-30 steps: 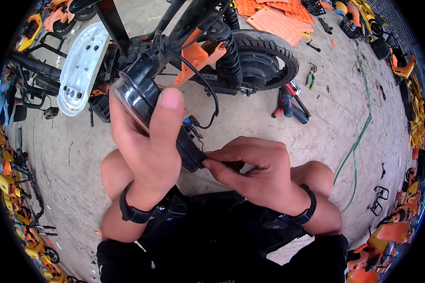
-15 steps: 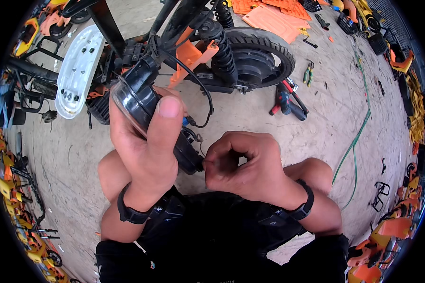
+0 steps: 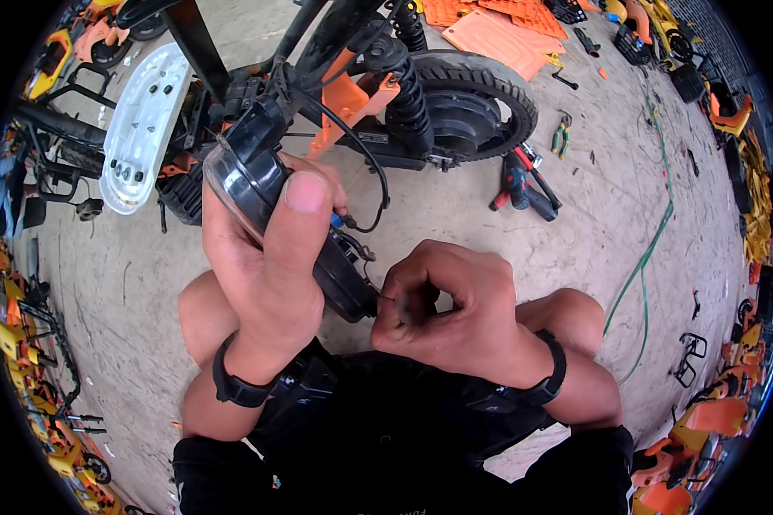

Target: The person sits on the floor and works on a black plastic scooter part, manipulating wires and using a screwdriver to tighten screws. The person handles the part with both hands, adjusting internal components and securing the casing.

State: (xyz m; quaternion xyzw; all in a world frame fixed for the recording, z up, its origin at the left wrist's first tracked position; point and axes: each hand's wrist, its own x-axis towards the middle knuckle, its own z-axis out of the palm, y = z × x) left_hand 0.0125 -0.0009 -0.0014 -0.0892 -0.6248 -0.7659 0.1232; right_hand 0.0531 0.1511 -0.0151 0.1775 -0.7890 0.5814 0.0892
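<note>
My left hand [image 3: 270, 275] is closed round a glossy black vehicle lamp [image 3: 247, 187] with a clear lens, its thumb pressed along the near side. The lamp is tilted, its lower end pointing down to the right. Short wires and a small blue connector [image 3: 337, 221] show beside its far side. At that lower end sits my right hand [image 3: 468, 305], thumb and forefinger pinched together. A thin dark line, perhaps a wire, shows near the fingertips; what they hold is too small to name.
Ahead stands a partly stripped two-wheeler with a black wheel [image 3: 464, 112] and an orange bracket [image 3: 348, 107]. A white panel [image 3: 146, 129] is at left. A cordless power tool [image 3: 520, 184], pliers [image 3: 562, 136] and a green cord [image 3: 659, 227] lie on the right; orange panels [image 3: 498, 41] lie behind.
My right hand has shifted and turned slightly, still pinched at the lamp's lower end. The lamp and left hand have barely moved.
</note>
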